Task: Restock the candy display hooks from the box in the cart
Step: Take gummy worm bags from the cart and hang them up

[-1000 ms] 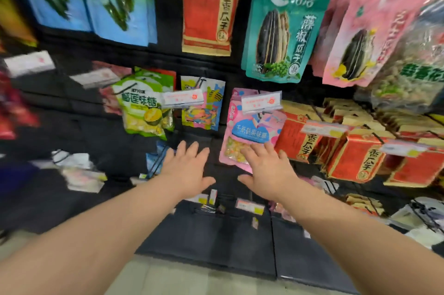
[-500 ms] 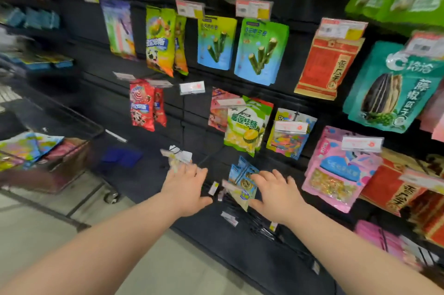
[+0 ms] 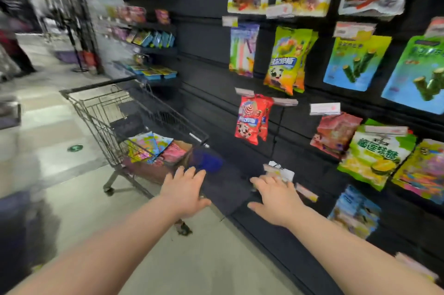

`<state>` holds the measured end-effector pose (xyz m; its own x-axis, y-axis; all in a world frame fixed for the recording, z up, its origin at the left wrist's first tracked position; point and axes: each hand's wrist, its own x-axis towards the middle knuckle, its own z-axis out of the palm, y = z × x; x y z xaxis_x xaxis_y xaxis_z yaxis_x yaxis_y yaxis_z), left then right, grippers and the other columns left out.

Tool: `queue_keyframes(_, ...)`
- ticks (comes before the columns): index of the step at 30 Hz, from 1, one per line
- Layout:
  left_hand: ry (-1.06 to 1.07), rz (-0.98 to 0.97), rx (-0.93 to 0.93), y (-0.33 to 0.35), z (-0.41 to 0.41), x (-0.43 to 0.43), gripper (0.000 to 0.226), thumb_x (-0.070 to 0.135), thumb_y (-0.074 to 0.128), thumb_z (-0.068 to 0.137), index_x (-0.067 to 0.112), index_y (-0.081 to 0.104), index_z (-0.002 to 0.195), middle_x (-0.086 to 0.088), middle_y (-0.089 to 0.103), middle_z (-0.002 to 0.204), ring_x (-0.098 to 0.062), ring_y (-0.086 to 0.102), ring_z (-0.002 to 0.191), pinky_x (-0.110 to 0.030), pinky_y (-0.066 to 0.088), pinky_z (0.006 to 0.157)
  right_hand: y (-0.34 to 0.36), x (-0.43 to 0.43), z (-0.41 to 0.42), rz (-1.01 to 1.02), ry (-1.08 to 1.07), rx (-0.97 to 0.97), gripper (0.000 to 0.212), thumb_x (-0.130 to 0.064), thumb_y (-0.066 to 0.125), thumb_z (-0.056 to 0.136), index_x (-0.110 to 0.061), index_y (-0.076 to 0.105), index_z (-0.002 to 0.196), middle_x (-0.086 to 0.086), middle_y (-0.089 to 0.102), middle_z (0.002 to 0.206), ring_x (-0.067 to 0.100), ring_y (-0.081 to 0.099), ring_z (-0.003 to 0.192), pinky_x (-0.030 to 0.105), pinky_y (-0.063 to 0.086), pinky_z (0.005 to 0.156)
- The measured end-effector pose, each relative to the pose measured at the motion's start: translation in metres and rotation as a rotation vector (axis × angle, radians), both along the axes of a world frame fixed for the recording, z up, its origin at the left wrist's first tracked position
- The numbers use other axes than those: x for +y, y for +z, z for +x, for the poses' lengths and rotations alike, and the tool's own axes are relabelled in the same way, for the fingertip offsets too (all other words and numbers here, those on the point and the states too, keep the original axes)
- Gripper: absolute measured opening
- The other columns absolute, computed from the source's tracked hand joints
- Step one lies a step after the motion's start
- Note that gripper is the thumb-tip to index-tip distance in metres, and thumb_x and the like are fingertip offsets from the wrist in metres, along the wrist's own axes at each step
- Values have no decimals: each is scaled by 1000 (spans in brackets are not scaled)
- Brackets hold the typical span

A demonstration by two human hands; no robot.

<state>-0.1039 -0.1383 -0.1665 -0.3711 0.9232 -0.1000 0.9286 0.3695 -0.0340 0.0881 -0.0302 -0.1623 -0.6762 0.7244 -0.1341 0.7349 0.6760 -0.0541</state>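
A wire shopping cart (image 3: 101,112) stands on the aisle floor to the left of the black hook wall. Inside it sits a cardboard box (image 3: 185,150) holding colourful candy bags (image 3: 149,146). My left hand (image 3: 185,190) is stretched out with straight fingers, empty, just short of the cart's near corner. My right hand (image 3: 274,195) is also spread and empty, held in front of the low dark part of the wall. Red candy bags (image 3: 252,119) hang on a hook above and between my hands. Everything is motion-blurred.
The wall carries green-yellow gummy bags (image 3: 286,59), blue-green bags (image 3: 355,62), a green durian candy bag (image 3: 374,155) and white price tags (image 3: 324,108). Shelves with small packets (image 3: 153,39) run behind the cart. A small dark scrap (image 3: 183,228) lies on the floor.
The view has swung left along the wall, bringing the cart and its box into the middle. Both hands stay spread and empty and have travelled left with the view toward the cart.
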Motion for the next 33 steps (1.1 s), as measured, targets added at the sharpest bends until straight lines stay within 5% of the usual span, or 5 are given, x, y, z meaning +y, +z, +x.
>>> queue_keyframes(20, 342, -133, -62, -38, -205, 84, 82, 62, 42, 90, 22, 9, 154, -4, 13, 161, -28, 10, 149, -45, 21, 116, -41, 151, -245, -146, 308, -86, 65, -42, 47, 95, -25, 19, 151, 1, 23, 157, 29, 10, 148, 54, 10, 117)
queue_keyframes(33, 475, -128, -116, -57, -309, 128, 80, 59, 43, 91, 22, 9, 154, -3, 13, 161, -28, 11, 149, -43, 20, 115, -56, 219, -382, -181, 443, -111, 65, -45, 51, 91, -27, 26, 148, 2, 27, 155, 26, 20, 144, 52, 16, 116)
